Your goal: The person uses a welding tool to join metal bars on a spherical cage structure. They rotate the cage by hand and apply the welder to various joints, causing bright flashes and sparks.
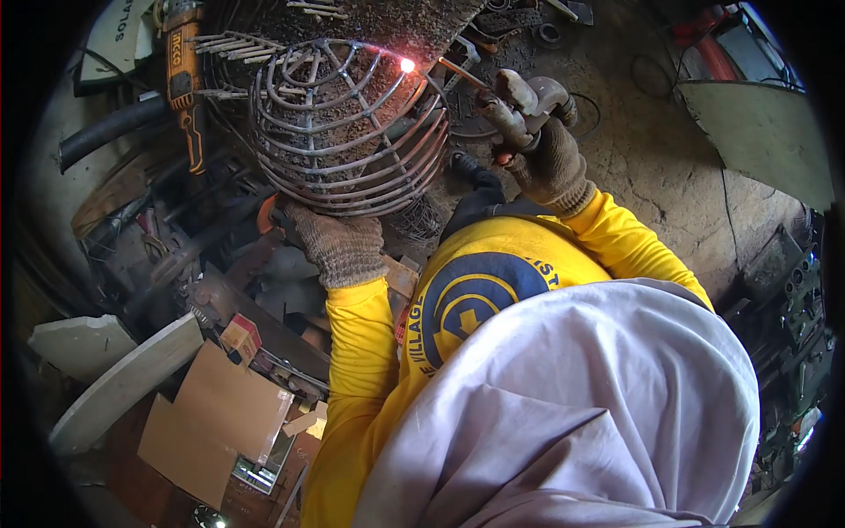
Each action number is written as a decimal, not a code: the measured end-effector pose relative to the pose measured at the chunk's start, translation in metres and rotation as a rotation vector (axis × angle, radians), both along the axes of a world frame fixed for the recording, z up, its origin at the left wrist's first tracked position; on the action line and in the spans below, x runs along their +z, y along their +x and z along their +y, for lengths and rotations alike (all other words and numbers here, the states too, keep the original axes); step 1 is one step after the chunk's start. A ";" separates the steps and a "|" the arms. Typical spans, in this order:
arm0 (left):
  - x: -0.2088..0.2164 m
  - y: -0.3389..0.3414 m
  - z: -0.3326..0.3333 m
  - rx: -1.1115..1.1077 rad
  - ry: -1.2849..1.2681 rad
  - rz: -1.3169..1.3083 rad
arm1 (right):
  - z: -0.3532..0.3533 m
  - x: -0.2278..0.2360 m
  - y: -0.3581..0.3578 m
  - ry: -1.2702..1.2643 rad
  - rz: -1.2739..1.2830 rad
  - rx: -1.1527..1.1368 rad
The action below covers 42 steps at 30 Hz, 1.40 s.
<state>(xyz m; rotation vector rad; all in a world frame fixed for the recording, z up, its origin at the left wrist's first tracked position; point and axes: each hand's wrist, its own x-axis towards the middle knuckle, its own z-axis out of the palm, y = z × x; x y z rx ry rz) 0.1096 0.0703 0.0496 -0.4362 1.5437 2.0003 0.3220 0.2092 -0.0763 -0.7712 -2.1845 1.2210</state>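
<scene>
A rounded cage of bent metal rods (310,158) rests on a grimy work surface in front of me. Near its far right side glows a bright red-white spot. My right hand (554,167), in a brown knit glove, is closed around a worn welding electrode holder (510,110). A thin electrode (462,73) sticks out of it leftward, its tip close to the glowing spot. At the cage's near edge is my left hand (339,242), gloved too, with curled fingers partly hidden. An orange curved piece (267,214) lies by its fingertips; what it grips is unclear.
An orange and black angle grinder (183,79) lies left of the cage, above a thick dark pipe (114,132). Flattened cardboard (233,405) and a small red box (240,336) are at lower left. Metal scraps and tools line the right edge. A curved sheet panel (761,132) stands upper right.
</scene>
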 end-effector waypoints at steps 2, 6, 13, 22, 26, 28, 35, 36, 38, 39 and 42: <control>-0.003 -0.005 -0.003 -0.031 -0.003 0.024 | 0.001 0.007 0.001 -0.008 -0.057 0.007; -0.006 -0.010 -0.008 -0.027 0.027 0.044 | -0.001 0.004 0.000 -0.070 -0.018 -0.016; 0.004 -0.011 -0.007 0.022 0.028 0.011 | 0.000 0.013 -0.001 -0.032 -0.020 -0.050; 0.005 -0.016 -0.016 -0.050 0.035 -0.013 | 0.004 0.003 0.009 -0.159 0.028 -0.093; -0.001 -0.021 -0.023 -0.105 -0.126 0.207 | 0.008 0.000 0.015 -0.208 0.016 -0.097; 0.006 -0.022 -0.023 -0.036 -0.155 0.168 | 0.010 -0.004 0.017 -0.251 0.036 -0.101; 0.004 -0.036 -0.035 -0.001 -0.176 0.105 | 0.019 0.005 0.019 -0.233 0.050 -0.126; 0.003 -0.037 -0.037 0.007 -0.154 0.085 | 0.020 0.006 0.019 -0.263 0.064 -0.139; 0.005 -0.038 -0.036 0.024 -0.102 0.045 | 0.024 0.008 0.018 -0.315 0.092 -0.164; 0.008 -0.039 -0.036 -0.008 -0.118 0.033 | 0.026 0.010 0.019 -0.310 0.088 -0.157; 0.016 -0.045 -0.041 -0.087 -0.133 0.019 | 0.030 0.017 0.022 -0.303 0.083 -0.138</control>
